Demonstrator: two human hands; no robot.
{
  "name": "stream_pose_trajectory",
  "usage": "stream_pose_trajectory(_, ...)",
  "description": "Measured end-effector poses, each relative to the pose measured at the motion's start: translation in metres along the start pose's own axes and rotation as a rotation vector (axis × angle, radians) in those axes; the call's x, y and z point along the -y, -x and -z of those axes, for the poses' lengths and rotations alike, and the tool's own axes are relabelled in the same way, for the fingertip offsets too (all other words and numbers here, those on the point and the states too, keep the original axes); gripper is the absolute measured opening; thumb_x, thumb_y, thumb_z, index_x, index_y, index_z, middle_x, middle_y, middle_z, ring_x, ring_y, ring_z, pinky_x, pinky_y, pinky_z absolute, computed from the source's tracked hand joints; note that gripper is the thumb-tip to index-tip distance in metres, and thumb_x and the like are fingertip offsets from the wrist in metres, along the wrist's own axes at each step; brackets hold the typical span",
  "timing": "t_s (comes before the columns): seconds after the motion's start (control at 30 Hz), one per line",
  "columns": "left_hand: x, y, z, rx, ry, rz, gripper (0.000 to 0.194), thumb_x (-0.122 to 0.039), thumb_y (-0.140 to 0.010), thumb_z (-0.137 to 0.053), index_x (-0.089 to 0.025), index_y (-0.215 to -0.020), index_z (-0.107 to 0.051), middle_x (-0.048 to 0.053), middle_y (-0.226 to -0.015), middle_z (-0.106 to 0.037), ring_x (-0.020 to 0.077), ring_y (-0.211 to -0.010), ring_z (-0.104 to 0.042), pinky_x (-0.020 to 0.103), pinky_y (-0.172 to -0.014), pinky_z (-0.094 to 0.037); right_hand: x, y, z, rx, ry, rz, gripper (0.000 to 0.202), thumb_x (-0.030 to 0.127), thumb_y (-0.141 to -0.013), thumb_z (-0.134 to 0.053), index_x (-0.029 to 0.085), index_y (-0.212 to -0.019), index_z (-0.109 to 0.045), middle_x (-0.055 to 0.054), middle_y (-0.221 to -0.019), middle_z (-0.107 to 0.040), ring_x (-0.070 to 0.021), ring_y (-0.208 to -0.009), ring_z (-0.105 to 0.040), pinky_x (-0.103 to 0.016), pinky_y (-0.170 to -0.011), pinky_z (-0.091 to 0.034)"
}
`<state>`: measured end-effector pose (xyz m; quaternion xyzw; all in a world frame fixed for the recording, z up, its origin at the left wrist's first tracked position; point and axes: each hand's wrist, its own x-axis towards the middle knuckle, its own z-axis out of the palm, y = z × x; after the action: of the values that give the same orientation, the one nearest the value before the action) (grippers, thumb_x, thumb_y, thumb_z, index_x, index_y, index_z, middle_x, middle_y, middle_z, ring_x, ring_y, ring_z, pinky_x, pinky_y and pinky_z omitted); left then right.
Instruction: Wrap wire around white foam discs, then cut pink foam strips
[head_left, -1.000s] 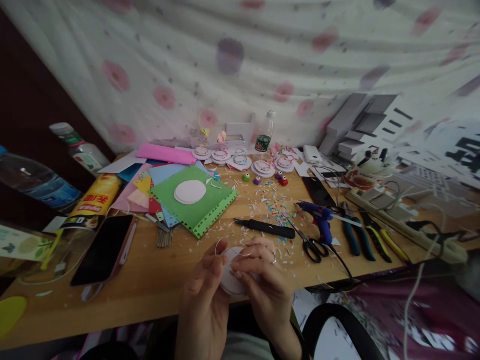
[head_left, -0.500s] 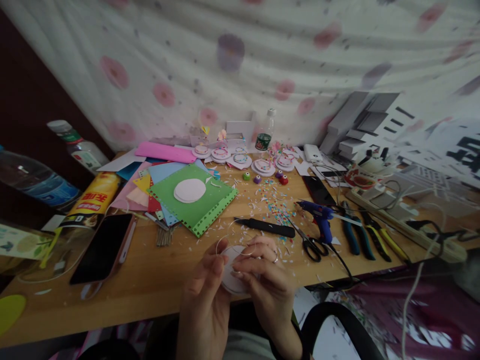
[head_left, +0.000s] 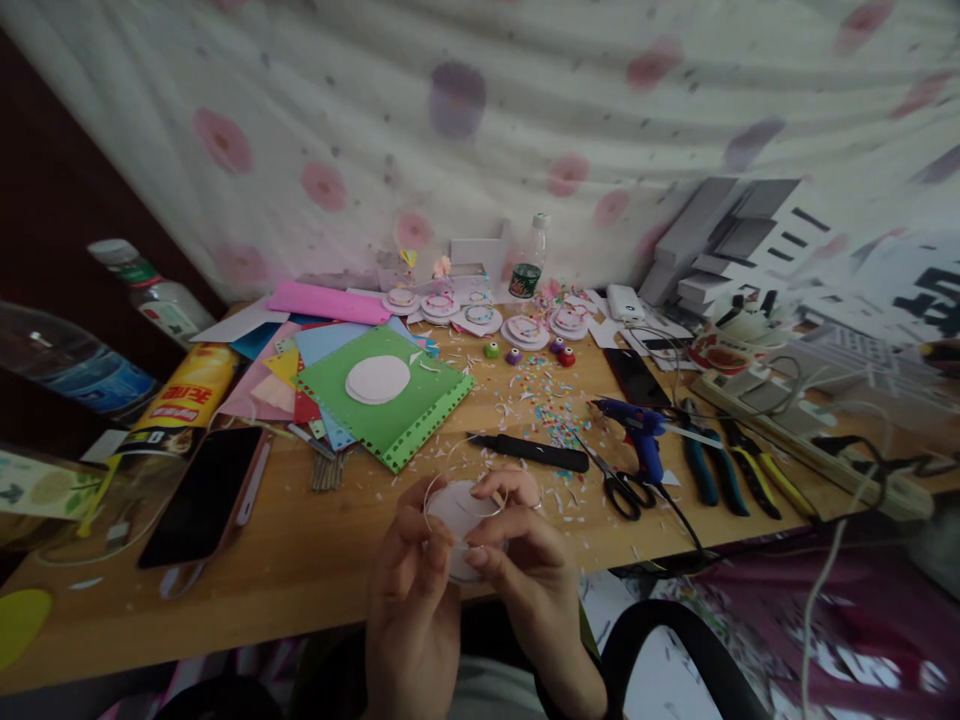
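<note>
Near the table's front edge, my left hand [head_left: 416, 580] and my right hand [head_left: 536, 560] face each other, thumbs and fingers bent inward. Between them is a round white paper disc [head_left: 454, 508], tilted toward me. A thin, pale wire loop [head_left: 426, 500] rises above and around the disc from between my fingertips. Both hands pinch at the disc and loop, their thumb tips close together; exactly what each fingertip grips is partly hidden. Just beyond my hands lies a black pen-shaped tool [head_left: 536, 453]. Black scissors [head_left: 630, 494] rest to the right of it.
A blue glue gun [head_left: 637, 430] and pliers [head_left: 709, 465] lie to the right. Green paper [head_left: 405, 420] bearing a white oval [head_left: 377, 380] lies left, beyond a phone [head_left: 202, 495]. Small beads [head_left: 559, 420] and paper scraps scatter mid-table. Decorated discs [head_left: 525, 330] line the back.
My hands have shifted slightly, and the fingers of my right hand have lifted and opened a little, showing more of the disc. The table things have not moved.
</note>
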<state>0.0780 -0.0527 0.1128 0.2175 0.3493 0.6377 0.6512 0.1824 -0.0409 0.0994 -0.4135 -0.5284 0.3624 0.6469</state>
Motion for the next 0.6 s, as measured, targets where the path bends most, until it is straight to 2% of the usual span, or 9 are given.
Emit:
stream_pose_trajectory(0.13, 0.0010, -0.0009, 0.0024, 0.016, -0.138, -0.108, 0.015, -0.039, -0.082, -0.077, -0.026, -0.076, -0.075, 0.002, -0.129, -0.063, 0.0258, -0.116, -0.059, 0.035, -0.097, -0.051, -0.0025, 0.0046, 0.0004, 0.015, -0.073, -0.080, 0.021, 0.050, -0.084, -0.077, 0.029, -0.079, -0.074, -0.006, -0.119, -0.060, -0.0300, -0.115, -0.056, -0.047, -0.097, -0.048)
stream_pose_trajectory(0.3, 0.0000, -0.0030, 0.0019, 0.031, -0.282, -0.240, 0.022, -0.044, -0.083, -0.076, -0.027, -0.069, -0.073, 0.005, -0.121, -0.067, 0.0325, -0.127, -0.052, 0.044, -0.103, -0.046, -0.0020, 0.0033, 0.0017, 0.125, -0.216, -0.147, 0.021, 0.049, -0.085, -0.076, 0.028, -0.082, -0.070, -0.005, -0.140, -0.054, -0.0335, -0.131, -0.051, -0.052, -0.103, -0.047)
stream_pose_trajectory(0.47, -0.0008, -0.0055, 0.0032, 0.078, -0.328, -0.312, 0.024, -0.045, -0.084, -0.074, -0.026, -0.070, -0.073, 0.007, -0.129, -0.063, 0.0363, -0.135, -0.045, 0.048, -0.108, -0.041, 0.0023, -0.0009, 0.0025, 0.162, -0.252, -0.181, 0.024, 0.049, -0.084, -0.077, 0.027, -0.080, -0.069, -0.006, -0.143, -0.054, -0.0348, -0.136, -0.048, -0.053, -0.104, -0.047)
stream_pose_trajectory(0.6, 0.0030, -0.0051, 0.0010, 0.019, -0.341, -0.399, 0.026, -0.046, -0.083, -0.074, -0.026, -0.067, -0.072, 0.007, -0.129, -0.061, 0.0357, -0.133, -0.046, 0.047, -0.108, -0.040, 0.0031, -0.0007, 0.0021, 0.177, -0.281, -0.217, 0.020, 0.047, -0.084, -0.077, 0.028, -0.083, -0.070, -0.003, -0.149, -0.050, -0.0337, -0.141, -0.043, -0.053, -0.109, -0.043)
